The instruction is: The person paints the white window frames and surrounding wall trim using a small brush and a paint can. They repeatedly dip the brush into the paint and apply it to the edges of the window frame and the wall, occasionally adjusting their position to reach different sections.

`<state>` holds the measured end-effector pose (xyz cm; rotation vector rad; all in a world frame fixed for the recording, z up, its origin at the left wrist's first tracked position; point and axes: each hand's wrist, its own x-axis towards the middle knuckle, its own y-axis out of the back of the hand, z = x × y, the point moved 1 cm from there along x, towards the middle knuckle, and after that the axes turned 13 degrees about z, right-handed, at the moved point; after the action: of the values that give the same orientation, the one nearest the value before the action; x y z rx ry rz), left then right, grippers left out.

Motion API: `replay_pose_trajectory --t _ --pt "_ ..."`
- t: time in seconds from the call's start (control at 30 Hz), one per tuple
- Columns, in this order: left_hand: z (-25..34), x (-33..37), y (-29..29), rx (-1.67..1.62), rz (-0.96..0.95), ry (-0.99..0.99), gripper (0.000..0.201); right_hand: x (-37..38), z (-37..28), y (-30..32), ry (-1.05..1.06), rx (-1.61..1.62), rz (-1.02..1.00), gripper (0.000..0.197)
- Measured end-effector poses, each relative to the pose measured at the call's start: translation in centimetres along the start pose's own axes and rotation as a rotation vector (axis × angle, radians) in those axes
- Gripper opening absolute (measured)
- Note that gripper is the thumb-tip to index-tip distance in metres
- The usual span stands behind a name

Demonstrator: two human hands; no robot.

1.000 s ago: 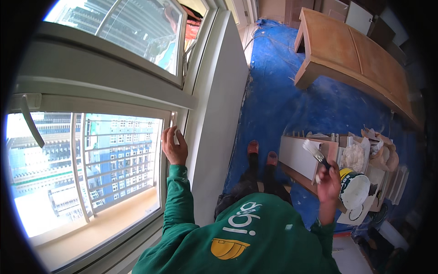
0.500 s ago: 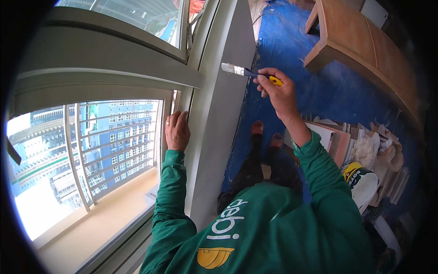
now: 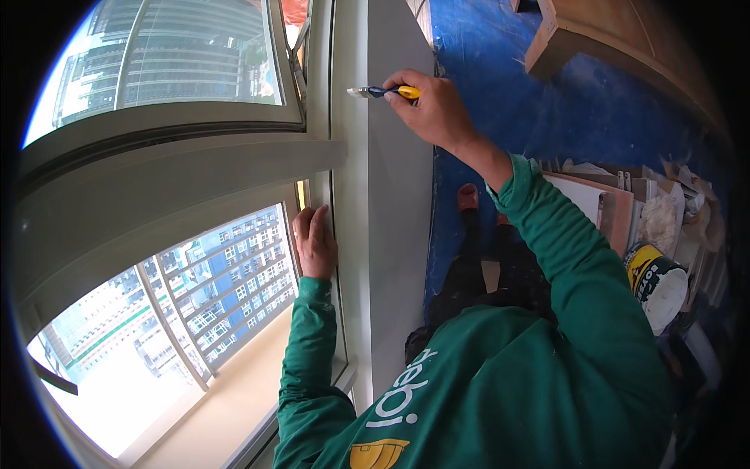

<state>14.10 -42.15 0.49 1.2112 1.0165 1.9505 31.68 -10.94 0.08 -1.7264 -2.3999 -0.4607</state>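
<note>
My right hand (image 3: 439, 111) pinches the dark blue and yellow handle of a flat paintbrush (image 3: 376, 91). Its pale, whitish bristles point left, at the strip where the grey ledge (image 3: 400, 195) meets the window frame (image 3: 319, 94); whether they touch it I cannot tell. Lower down and to the left, my left hand (image 3: 316, 242) grips the edge of the frame beside the lower pane, its fingers bent over it. A grey crossbar (image 3: 187, 168) divides the upper window sash (image 3: 180, 117) from the lower opening.
Blue sheeting (image 3: 476, 86) covers the floor on the right, with a wooden piece of furniture (image 3: 586, 39) at the far right. A paint bucket (image 3: 656, 281) stands by stacked boards (image 3: 586, 199) and crumpled wrapping. Horizontal bars (image 3: 234, 273) cross the lower window.
The brush has moved left, from over the ledge to the strip by the window frame. My left hand stays on the frame, and the whole view has shifted.
</note>
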Motion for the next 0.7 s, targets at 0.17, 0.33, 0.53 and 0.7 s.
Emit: replay_pose_trajectory --t 0.17,0.33,0.53,0.7 --pt "0.0 0.1 -0.2 -0.007 0.000 0.020 0.044 0.8 0.8 -0.7 0.139 -0.060 -0.078 0.015" --pt "0.0 0.1 -0.2 -0.006 -0.002 0.039 0.044 0.9 0.7 -1.7 0.295 -0.130 -0.123 0.022" --pt "0.1 0.4 -0.1 -0.025 0.003 0.040 0.047 -3.3 -0.1 -2.0 0.277 -0.129 -0.355 0.021" --pt "0.2 0.5 -0.2 -0.025 0.000 0.051 0.047 -2.6 -1.0 -1.1 0.008 0.025 -0.463 0.015"
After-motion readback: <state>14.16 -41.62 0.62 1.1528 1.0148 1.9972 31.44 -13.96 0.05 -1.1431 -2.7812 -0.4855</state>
